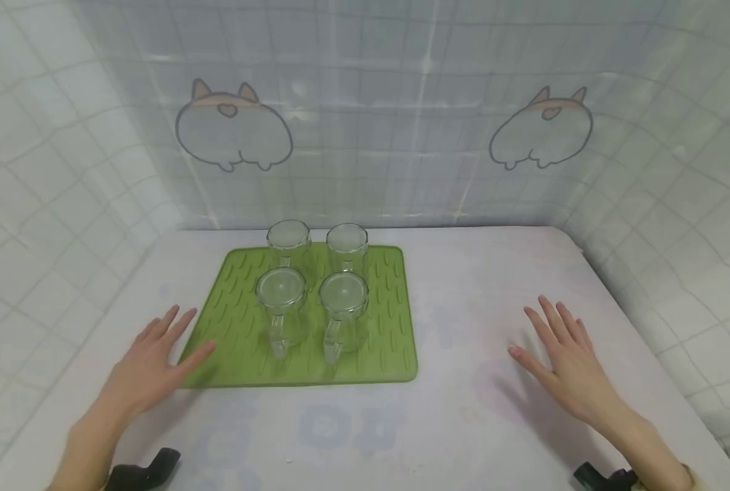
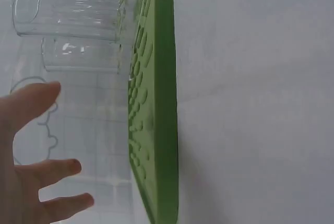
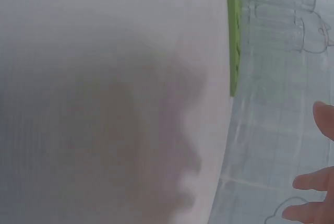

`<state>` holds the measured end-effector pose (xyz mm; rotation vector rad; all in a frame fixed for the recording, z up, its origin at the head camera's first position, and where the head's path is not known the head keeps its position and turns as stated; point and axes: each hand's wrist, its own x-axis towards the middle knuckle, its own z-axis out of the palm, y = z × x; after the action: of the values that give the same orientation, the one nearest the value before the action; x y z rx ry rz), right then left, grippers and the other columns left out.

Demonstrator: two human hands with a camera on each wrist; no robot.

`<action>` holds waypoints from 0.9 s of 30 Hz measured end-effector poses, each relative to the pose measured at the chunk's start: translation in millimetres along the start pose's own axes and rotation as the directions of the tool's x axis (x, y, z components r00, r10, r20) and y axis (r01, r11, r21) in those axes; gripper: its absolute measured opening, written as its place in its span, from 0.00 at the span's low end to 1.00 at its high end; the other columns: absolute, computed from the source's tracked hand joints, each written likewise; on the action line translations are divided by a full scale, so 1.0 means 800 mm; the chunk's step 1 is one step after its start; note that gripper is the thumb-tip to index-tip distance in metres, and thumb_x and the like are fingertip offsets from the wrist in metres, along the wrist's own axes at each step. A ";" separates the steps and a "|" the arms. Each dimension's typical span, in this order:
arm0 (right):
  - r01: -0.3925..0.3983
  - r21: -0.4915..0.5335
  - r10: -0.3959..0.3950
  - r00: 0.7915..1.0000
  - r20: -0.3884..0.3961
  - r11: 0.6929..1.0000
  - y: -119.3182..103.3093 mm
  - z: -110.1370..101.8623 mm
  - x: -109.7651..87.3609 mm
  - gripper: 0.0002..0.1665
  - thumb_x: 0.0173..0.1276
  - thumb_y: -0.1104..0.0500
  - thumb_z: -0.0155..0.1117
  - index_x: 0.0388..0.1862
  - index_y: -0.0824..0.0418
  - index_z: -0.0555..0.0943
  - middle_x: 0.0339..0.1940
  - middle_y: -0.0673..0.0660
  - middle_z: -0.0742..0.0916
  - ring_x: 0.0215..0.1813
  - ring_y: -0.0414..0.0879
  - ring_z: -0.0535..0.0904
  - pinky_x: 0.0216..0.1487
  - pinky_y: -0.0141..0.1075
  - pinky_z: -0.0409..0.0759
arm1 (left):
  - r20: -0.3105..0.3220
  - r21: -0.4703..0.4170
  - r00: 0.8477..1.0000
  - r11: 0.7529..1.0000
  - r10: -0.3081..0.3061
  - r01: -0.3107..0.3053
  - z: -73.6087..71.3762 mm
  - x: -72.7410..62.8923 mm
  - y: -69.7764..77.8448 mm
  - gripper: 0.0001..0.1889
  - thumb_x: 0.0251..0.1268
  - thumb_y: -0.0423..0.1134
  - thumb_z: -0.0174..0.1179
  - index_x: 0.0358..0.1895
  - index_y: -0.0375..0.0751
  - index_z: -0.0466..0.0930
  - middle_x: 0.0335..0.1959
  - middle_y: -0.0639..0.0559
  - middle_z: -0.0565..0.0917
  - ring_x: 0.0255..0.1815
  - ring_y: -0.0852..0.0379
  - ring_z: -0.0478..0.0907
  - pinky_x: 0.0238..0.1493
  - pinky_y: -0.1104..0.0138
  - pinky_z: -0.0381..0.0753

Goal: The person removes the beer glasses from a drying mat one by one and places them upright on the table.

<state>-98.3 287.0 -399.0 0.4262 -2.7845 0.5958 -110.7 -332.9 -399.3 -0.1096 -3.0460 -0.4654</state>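
Clear glass mugs stand in two rows on a ribbed green mat [image 1: 211, 365]. The front row has a left mug [image 1: 281, 290] and a right mug [image 1: 344, 296], their handles toward me; behind them are a back left mug [image 1: 288, 235] and a back right mug [image 1: 347, 239]. My left hand [image 1: 150, 368], fingers spread, hovers by the mat's left front corner and holds nothing. Far to the right of the mat, my right hand [image 1: 570, 375] is also spread above the table, holding nothing. The left wrist view shows glass mugs [image 2: 73, 10] beyond the left thumb.
The mat lies on a white table [image 1: 463, 436] with faint printed marks. A translucent gridded curtain [image 1: 389, 136] with two corgi drawings closes off the back, and similar sheets [image 1: 702, 204] rise at both sides. Dark straps or mounts [image 1: 144, 472] sit at the wrists.
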 end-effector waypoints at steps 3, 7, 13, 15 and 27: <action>-0.014 0.053 0.014 1.000 -0.003 0.998 -0.008 0.002 0.003 0.42 0.72 0.46 0.63 0.77 0.64 0.62 0.80 0.68 0.60 0.80 0.68 0.46 0.82 0.61 0.36 | 0.032 -0.055 0.999 0.998 -0.026 0.028 0.003 0.009 -0.003 0.46 0.71 0.65 0.52 0.79 0.37 0.50 0.77 0.27 0.54 0.70 0.19 0.55 0.60 0.22 0.58; -0.049 0.134 0.052 0.998 -0.020 0.990 -0.020 0.007 0.006 0.39 0.72 0.48 0.64 0.75 0.63 0.65 0.78 0.67 0.65 0.76 0.69 0.56 0.73 0.69 0.56 | 0.085 -0.132 0.994 0.988 -0.071 0.082 0.007 0.016 -0.008 0.47 0.71 0.64 0.52 0.78 0.32 0.50 0.72 0.20 0.59 0.67 0.18 0.59 0.61 0.26 0.65; -0.122 0.251 0.131 0.991 -0.018 0.960 -0.034 0.019 0.009 0.34 0.74 0.49 0.61 0.73 0.60 0.68 0.75 0.63 0.70 0.74 0.66 0.63 0.65 0.69 0.66 | 0.132 -0.242 0.981 0.956 -0.140 0.169 0.013 0.018 -0.020 0.44 0.72 0.61 0.53 0.77 0.30 0.53 0.68 0.18 0.64 0.63 0.18 0.66 0.56 0.32 0.77; -0.127 0.274 0.142 0.989 -0.035 0.953 -0.037 0.024 0.011 0.32 0.75 0.49 0.61 0.73 0.60 0.69 0.74 0.62 0.73 0.74 0.65 0.65 0.67 0.65 0.67 | 0.121 -0.265 0.983 0.950 -0.137 0.165 0.016 0.020 -0.023 0.43 0.73 0.59 0.54 0.76 0.29 0.55 0.68 0.19 0.65 0.63 0.20 0.68 0.57 0.34 0.77; -0.133 0.417 0.197 0.974 -0.113 0.899 -0.054 0.047 0.029 0.18 0.76 0.53 0.59 0.62 0.52 0.80 0.58 0.50 0.86 0.55 0.36 0.80 0.54 0.25 0.78 | -0.003 -0.410 0.990 0.903 -0.143 0.129 0.033 0.024 -0.032 0.36 0.72 0.52 0.59 0.72 0.29 0.64 0.67 0.25 0.70 0.64 0.27 0.72 0.50 0.75 0.85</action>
<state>-112.2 227.7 -409.5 0.2089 -2.5570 1.2082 -133.3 -348.4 -430.4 0.0947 -2.8832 -1.1008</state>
